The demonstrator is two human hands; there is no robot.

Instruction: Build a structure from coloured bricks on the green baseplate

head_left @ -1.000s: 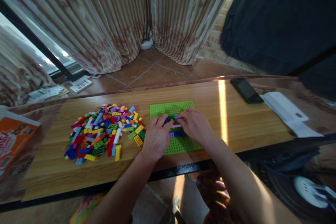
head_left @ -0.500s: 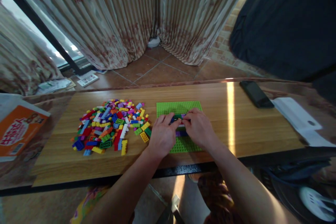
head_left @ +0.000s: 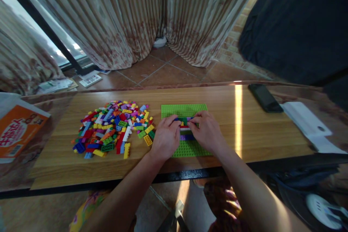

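Note:
A green studded baseplate lies on the table in front of me. Rows of toy building bricks in purple, blue, white, red, yellow and green are fixed across its middle. My left hand holds the left end of these rows, its fingers curled and the index fingertip at a small yellow brick. From the other side, my right hand pinches at the right end of the upper rows, thumb and index close together. Both hands cover the row ends, and any loose brick between the right fingertips is hidden.
Left of the baseplate is a heap of loose mixed bricks. A dark phone and a white paper piece lie at the right. An orange and white box stands at the far left. The table's dark front edge runs below my forearms.
The fingers of both hands have drawn slightly apart, so more of the red, yellow and white bricks shows between them. The view has shifted a little.

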